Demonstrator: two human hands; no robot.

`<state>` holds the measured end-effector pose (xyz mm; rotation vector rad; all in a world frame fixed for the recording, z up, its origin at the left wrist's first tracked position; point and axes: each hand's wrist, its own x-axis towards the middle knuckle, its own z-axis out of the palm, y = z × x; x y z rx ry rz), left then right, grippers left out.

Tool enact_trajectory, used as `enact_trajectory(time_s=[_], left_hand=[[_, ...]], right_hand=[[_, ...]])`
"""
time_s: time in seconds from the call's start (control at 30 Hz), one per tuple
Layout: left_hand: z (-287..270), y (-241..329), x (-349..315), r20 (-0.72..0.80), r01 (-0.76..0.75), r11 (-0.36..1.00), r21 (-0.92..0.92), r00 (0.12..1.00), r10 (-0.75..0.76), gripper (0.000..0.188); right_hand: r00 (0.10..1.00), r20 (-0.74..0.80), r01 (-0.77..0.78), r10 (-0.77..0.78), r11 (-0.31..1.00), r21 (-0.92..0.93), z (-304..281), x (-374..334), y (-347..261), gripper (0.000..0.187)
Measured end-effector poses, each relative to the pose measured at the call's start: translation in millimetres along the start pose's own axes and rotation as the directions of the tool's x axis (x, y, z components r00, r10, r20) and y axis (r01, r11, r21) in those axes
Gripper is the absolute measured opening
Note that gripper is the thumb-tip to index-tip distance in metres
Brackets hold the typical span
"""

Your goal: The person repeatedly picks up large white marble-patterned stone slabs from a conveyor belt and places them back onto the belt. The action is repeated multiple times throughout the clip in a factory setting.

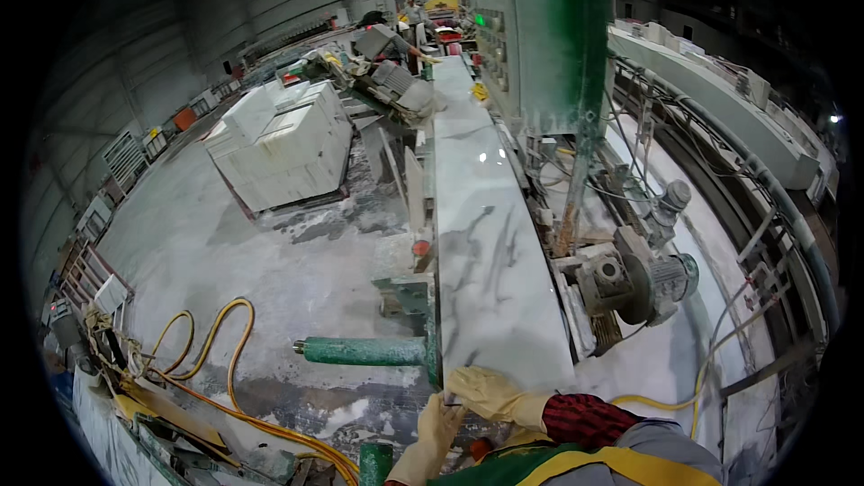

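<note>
A long, glossy white marble slab with grey veins runs away from me along a machine bed. Both my hands wear cream gloves and meet at its near left corner. My right hand lies over the slab's near end, its fingers bent at the corner. Just below and to the left, my left hand is closed, with its fingertips up against the same corner. A small dark patch shows between the two hands; I cannot make out what it is.
Left of the slab, a green roller arm juts out. White slabs are stacked on the floor beyond. A green control cabinet and motors stand on the right. Yellow hoses snake at lower left. Another person's arm reaches to the far end.
</note>
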<state>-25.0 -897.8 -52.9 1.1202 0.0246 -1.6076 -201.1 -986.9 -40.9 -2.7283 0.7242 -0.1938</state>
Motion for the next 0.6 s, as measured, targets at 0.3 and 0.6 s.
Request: enact_trajectory(time_s=[0.3,0.6], left_hand=[[-43.2,-17.4,70.1,0.054,-0.073,0.997,-0.031,0.996,0.075,0.051],[-107.8,-31.5,137.5,-0.128,0.233,0.853,0.466,0.972,-0.195,0.080]], right_hand=[[0.945,-0.322,-0.175,0.064,0.927,-0.332,44.2,-124.9,104.9,0.045],[0.550,-0.703,-0.560,0.450,0.824,0.089,44.9,-294.6,63.7,0.020]])
